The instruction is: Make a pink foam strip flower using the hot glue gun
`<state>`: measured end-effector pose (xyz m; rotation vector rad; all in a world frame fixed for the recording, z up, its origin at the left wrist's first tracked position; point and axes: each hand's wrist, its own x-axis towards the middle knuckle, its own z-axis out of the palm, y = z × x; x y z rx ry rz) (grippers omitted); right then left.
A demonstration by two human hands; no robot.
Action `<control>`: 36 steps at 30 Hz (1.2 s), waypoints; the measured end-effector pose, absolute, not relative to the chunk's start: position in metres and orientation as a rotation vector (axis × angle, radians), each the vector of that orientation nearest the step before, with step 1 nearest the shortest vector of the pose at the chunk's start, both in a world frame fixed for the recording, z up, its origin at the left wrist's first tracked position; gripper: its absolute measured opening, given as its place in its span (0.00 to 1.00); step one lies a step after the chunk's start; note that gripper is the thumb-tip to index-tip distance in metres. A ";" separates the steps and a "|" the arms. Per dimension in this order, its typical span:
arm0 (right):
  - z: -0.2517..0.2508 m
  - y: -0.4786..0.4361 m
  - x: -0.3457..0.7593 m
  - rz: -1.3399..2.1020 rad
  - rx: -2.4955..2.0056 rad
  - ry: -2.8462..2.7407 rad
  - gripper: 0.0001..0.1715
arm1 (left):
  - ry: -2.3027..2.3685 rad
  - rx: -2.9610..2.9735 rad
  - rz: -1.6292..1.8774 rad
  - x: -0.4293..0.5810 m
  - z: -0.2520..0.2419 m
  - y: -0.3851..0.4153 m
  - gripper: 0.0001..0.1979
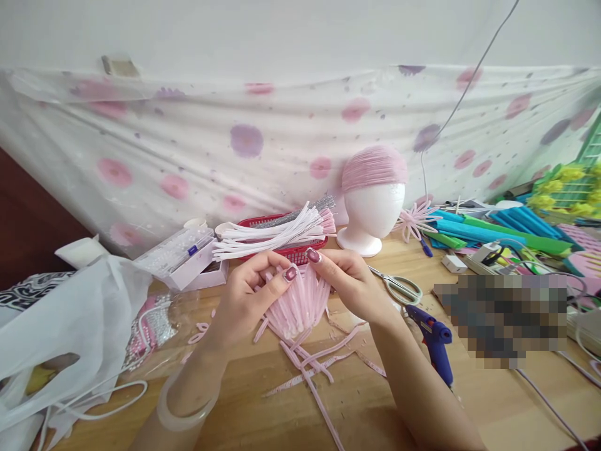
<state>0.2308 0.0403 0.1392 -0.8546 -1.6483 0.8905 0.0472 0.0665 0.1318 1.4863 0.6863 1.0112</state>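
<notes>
And here we are, both hands up over the tabletop, with the pink fan of fuzzy strips (pixel 298 307) right in the middle, hanging between and below the two sets of fingertips! Look at the lie of it: the strips run down from the pinch and back towards the person, spread across the top and drawing in at the pale, shiny lower end, so the long axis points away from the grip and nearly square to the line joining the thumbs. Neither hand has the edge on nearness; the left hand (pixel 248 297) takes the upper left side, the right hand (pixel 350 275) the upper right, a narrow gap between them. Both pinches are closed, thumb pressed to curled fingers, and both appear to have the fan's top edge, though exactly which strip each one nips is hidden behind the fingers. Now the pose: forearms slanting inwards from either side, wrists raised, thumbnails facing the camera, tips almost meeting. Just below the fan lie loose pink strips (pixel 322 407), crossing near a tape measure (pixel 300 378), while out beside the right forearm rests the blue glue gun (pixel 436 344)
</notes>
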 end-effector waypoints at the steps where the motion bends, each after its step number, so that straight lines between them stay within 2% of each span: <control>1: 0.139 0.040 0.231 0.880 -0.847 -1.650 0.26 | 0.682 1.483 1.012 0.048 0.131 0.067 0.12; 11: 0.141 0.039 0.226 0.823 -0.865 -1.622 0.26 | 0.678 1.463 1.028 0.049 0.128 0.065 0.12; 21: 0.143 0.040 0.233 0.868 -1.021 -1.635 0.38 | 0.677 1.495 0.982 0.049 0.129 0.066 0.14; 36: 0.142 0.034 0.233 0.901 -1.012 -1.708 0.37 | 0.721 1.536 0.966 0.051 0.133 0.062 0.15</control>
